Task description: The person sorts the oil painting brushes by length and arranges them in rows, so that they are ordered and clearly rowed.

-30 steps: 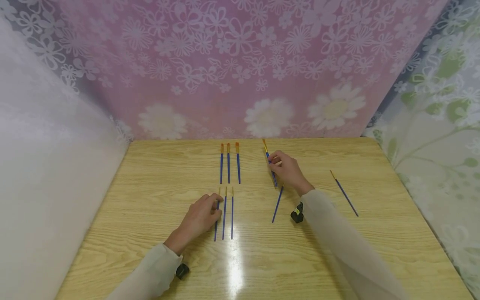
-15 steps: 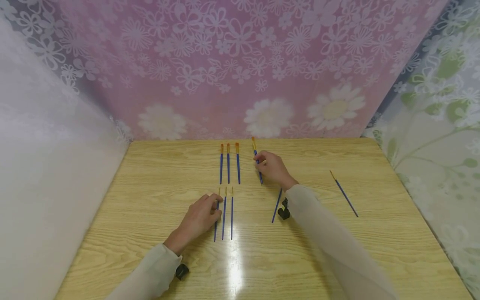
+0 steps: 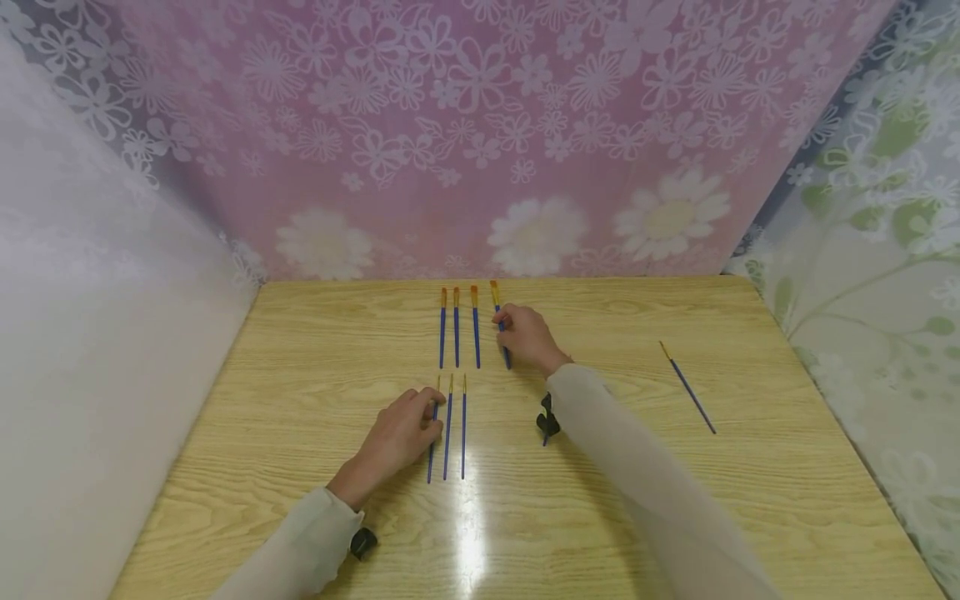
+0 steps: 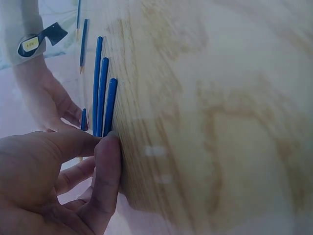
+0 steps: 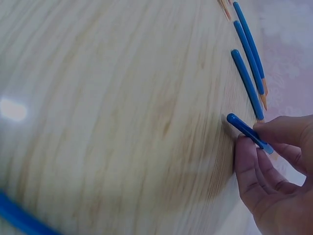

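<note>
My right hand (image 3: 528,337) pinches the blue handle of a flat paintbrush (image 3: 495,293), its orange bristles toward the back edge. In the right wrist view thumb and fingers hold this paintbrush (image 5: 239,124), its handle end slightly above the wood. To its left, three flat paintbrushes (image 3: 476,337) lie side by side. Nearer the front is a row of three thin paintbrushes (image 3: 464,433). My left hand (image 3: 401,429) bends over the leftmost thin paintbrush (image 3: 431,467); thumb and finger pinch that paintbrush (image 4: 111,100) in the left wrist view.
Another thin paintbrush (image 3: 692,392) lies slanted on the right of the wooden table (image 3: 300,350). One more is mostly hidden under the right sleeve (image 3: 622,442). A pink flowered cloth (image 3: 420,183) hangs behind the table's back edge; pale cloths stand on both sides.
My right hand has carried the flat paintbrush leftward, beside the back row, and it now stands closer to upright in line with them. The left hand has stayed in place.
</note>
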Motion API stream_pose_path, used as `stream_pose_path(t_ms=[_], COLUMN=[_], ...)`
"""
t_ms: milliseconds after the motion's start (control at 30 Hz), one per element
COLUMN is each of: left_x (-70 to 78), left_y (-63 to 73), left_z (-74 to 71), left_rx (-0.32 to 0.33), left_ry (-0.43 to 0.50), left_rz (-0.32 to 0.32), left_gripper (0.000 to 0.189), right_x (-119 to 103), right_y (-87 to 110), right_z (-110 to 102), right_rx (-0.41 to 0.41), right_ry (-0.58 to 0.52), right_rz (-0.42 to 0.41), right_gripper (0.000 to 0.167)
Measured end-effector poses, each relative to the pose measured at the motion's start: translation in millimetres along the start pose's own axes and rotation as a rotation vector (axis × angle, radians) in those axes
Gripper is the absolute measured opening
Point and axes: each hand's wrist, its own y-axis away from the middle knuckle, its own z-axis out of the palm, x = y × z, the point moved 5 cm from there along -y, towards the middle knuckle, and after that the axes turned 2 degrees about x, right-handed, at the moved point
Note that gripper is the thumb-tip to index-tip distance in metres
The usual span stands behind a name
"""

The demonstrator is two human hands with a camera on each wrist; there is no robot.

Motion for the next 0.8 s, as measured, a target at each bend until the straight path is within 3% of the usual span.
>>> stream_pose_path(t_ms=[433, 800], left_x=[-2.0, -0.8], left_y=[-0.5, -1.6], left_z=[1.0, 1.4], left_rx=[0.004, 0.005], left_ry=[-0.001, 0.002], left_rz=[0.002, 0.010], left_gripper=[0.033, 0.033], right_x=[-13.9, -13.3], right_y=[-7.3, 0.7], right_z=[14.0, 11.7], right_rx=[0.039, 0.066], right_ry=[0.081, 0.054], right_rz=[0.088, 0.064], right_gripper=[0.027, 0.027])
